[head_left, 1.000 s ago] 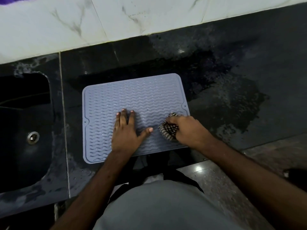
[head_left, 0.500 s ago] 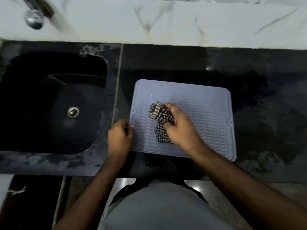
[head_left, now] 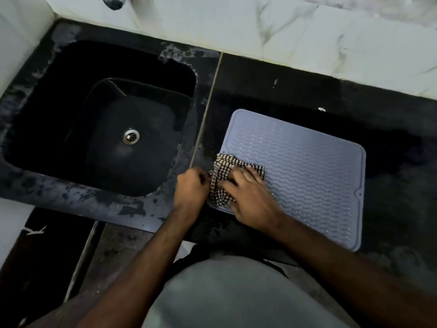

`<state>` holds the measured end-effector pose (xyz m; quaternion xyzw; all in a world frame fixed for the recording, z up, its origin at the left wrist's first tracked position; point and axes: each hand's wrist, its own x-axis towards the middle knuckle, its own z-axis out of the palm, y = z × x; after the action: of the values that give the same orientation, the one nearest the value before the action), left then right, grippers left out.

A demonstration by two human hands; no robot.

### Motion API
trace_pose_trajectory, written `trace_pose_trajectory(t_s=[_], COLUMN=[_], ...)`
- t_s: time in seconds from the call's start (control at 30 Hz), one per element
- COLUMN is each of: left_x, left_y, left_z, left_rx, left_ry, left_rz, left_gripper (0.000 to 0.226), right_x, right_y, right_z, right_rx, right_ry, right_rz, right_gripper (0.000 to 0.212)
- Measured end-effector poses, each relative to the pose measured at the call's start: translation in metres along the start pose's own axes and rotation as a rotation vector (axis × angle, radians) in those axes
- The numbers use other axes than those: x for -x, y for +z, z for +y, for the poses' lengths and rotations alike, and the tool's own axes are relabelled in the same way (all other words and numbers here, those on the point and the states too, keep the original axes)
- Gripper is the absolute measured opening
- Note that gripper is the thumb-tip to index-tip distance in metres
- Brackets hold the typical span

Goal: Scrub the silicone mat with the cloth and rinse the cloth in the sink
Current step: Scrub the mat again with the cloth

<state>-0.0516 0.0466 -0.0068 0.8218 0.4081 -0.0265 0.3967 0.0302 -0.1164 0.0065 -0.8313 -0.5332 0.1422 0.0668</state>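
**A:** The cloth (head_left: 223, 178) has travelled right across the silicone mat (head_left: 305, 176)! A second ago it was bunched at the mat's right edge; now it sits over the near-left corner, spilling just past the mat's left edge.

**B:** And the hands have changed jobs. The left hand (head_left: 191, 188) was flat on the mat holding it down; now it's off the mat, curled at that left edge, and looks to pinch the cloth's fringe, though I can't quite tell whether it has the cloth or the mat's rim.

**A:** The right hand (head_left: 250, 197)?

**B:** Fingers spread fairly wide and pressed down on the checked cloth, pushing rather than gripping.

**A:** So the scrub has swept the whole width. I'd say the rinse comes soon.

**B:** Likely. The sink (head_left: 71, 190) lies just left of the mat, across a narrow strip of black counter (head_left: 390, 209), drain (head_left: 130, 136) in view, tap (head_left: 113, 1) barely peeking at the top, no water seen running.

**A:** Anything in the way?

**B:** I see nothing between cloth and basin. The counter looks wet, so the mat may slide with no hand pinning it.
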Motion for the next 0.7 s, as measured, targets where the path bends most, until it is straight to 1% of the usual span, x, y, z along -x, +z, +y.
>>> trace_pose_trajectory(t_s=[0.07, 0.13, 0.2, 0.27, 0.33, 0.43, 0.53, 0.63, 0.7], left_x=[-0.001, -0.003, -0.004, -0.002, 0.001, 0.005, 0.014, 0.020, 0.017], left_y=[0.000, 0.000, 0.000, 0.002, 0.005, 0.007, 0.014, 0.015, 0.011], left_z=[0.002, 0.002, 0.004, 0.004, 0.004, 0.004, 0.011, 0.014, 0.008], left_rx=[0.010, 0.012, 0.005, 0.002, 0.001, -0.016, -0.090, -0.145, -0.126], left_ry=[-0.018, -0.026, -0.031, -0.037, -0.042, -0.044, -0.032, 0.019, 0.038], left_rz=[0.002, 0.006, 0.026, 0.051, 0.072, 0.119, 0.156, 0.168, 0.140], left_gripper=[0.012, 0.010, 0.010, 0.008, 0.006, 0.003, 0.003, 0.003, 0.002], right_x=[-0.002, -0.005, -0.011, -0.012, -0.003, 0.010, 0.006, 0.003, 0.005], right_y=[0.003, 0.005, 0.006, 0.006, 0.008, -0.002, -0.017, -0.026, -0.026], right_z=[0.005, 0.005, 0.001, 0.004, 0.018, 0.042, 0.060, 0.067, 0.063], right_rx=[-0.041, -0.028, -0.052, -0.166, -0.248, -0.179, -0.162, -0.055, 0.038], right_ry=[-0.036, -0.038, -0.011, -0.009, -0.102, -0.333, -0.426, -0.468, -0.480], right_rz=[-0.048, -0.079, -0.042, 0.018, -0.019, -0.210, -0.352, -0.361, -0.310], right_gripper=[0.073, 0.080, 0.075, 0.071, 0.068, 0.069, 0.074, 0.070, 0.070])
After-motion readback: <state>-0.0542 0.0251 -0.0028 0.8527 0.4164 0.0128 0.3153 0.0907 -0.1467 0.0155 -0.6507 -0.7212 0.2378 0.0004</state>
